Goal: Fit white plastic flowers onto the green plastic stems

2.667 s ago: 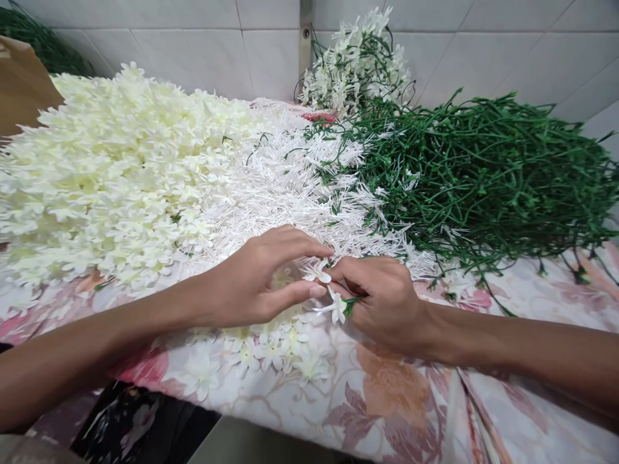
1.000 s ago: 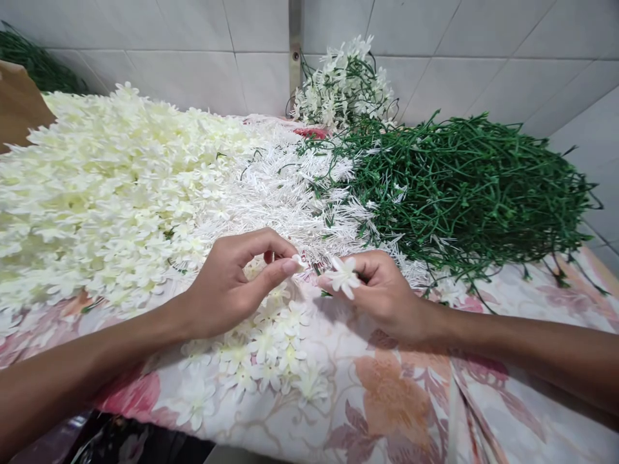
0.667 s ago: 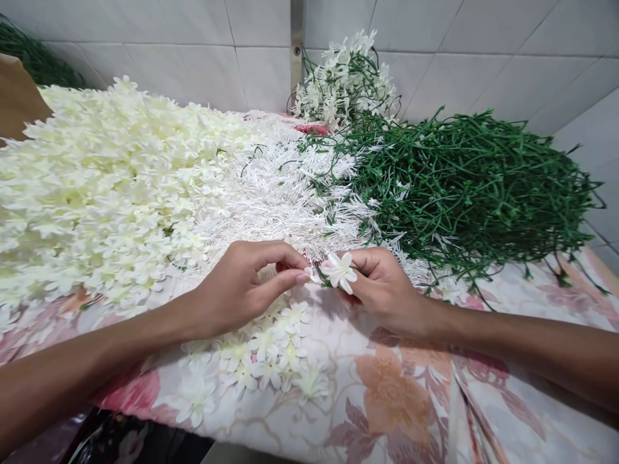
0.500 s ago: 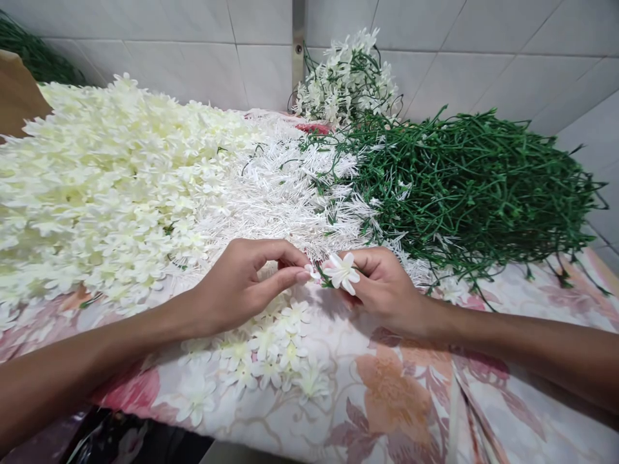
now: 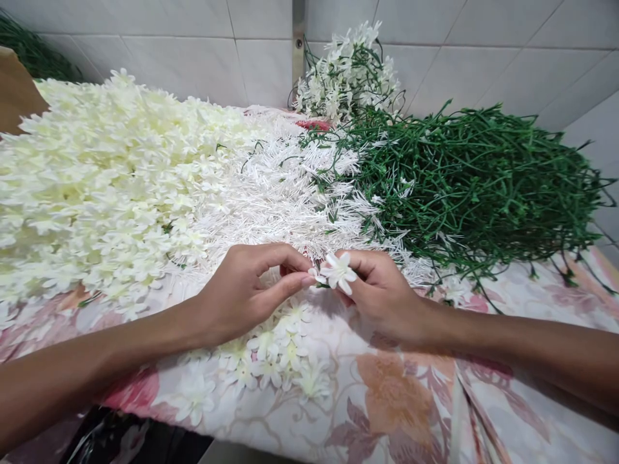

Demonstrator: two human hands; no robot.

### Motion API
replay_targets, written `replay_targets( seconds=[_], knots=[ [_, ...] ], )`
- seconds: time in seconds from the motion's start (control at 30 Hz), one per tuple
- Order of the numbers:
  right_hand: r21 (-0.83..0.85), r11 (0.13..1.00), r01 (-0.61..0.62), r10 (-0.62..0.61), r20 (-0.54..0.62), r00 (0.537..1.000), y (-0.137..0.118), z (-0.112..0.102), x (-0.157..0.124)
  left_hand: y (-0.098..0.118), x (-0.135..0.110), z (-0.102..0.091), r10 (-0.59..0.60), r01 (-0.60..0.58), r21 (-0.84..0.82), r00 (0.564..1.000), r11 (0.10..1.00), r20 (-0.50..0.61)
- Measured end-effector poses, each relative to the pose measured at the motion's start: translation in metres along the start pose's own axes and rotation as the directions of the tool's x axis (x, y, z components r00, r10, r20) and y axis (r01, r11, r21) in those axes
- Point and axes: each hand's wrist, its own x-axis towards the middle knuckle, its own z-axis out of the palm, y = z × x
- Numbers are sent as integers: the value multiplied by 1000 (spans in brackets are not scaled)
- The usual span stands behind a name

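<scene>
Compared with a second ago, the gap between the hands has closed: the left hand [image 5: 244, 287] has come across so that the small white blossom [image 5: 316, 275] pinched between its thumb and fingers now meets the white flower [image 5: 340, 273] at the right hand [image 5: 382, 293]. The right fingers are curled shut around a green stem [image 5: 321, 285], with that flower facing up in front of them; earlier still, it hung below the knuckles. The flower covers the right fingertips, so whether the blossom already sits on the stem cannot be told. Around the hands the heaps lie as they did: cream blossoms [image 5: 97, 193] to the left, thin white strands [image 5: 275, 200] just beyond the fingers, and tangled green stems [image 5: 483, 187] to the right, some trailing onto the cloth-covered desk [image 5: 358, 419]. A bunch of finished-looking flowers [image 5: 345, 80] leans by the tiled wall [image 5: 184, 64]. The left hand and wrist partly hide a few loose blossoms [image 5: 265, 367] lying near the front edge, and a brown object [image 5: 17, 90] juts in at far left.
</scene>
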Motion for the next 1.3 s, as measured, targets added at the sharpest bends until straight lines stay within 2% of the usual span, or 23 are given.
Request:
replay_targets(
  seconds=[0.13, 0.23, 0.33, 0.47, 0.6, 0.73, 0.97, 1.2, 1.3],
  knots=[
    [68, 996, 52, -59, 109, 992, -1, -2, -3, 1, -1, 0, -7, 8, 25, 999, 1000, -41],
    [51, 998, 37, -44, 137, 990, -5, -3, -3, 1, -1, 0, -17, 19, 31, 998, 999, -55],
    [44, 999, 12, -17, 98, 995, -8, -2, -2, 0, 0, -1, -13, 14, 21, 999, 1000, -46],
    [116, 993, -27, 27, 4, 1000, -8, 0, 1, -1, 2, -5, 0, 0, 36, 1000, 999, -1],
    [153, 988, -13, 21, -51, 998, -8, 2, 3, 0, 5, -9, -2, 0, 77, 1000, 997, 24],
    [130, 991, 19, -16, -20, 1000, -9, 2, 2, 1, 6, -9, 6, -10, 114, 999, 993, 32],
    [95, 995, -22, 18, 42, 999, -9, 0, 2, 1, 4, -7, 35, -36, 138, 999, 990, 3],
    [52, 999, 14, -15, 24, 1000, -6, 2, 2, 1, 2, -4, 75, -70, 145, 997, 987, -32],
    [-5, 998, 69, -69, 10, 998, -4, 3, 0, -1, 1, -4, 88, -84, 128, 996, 988, -23]
  ],
)
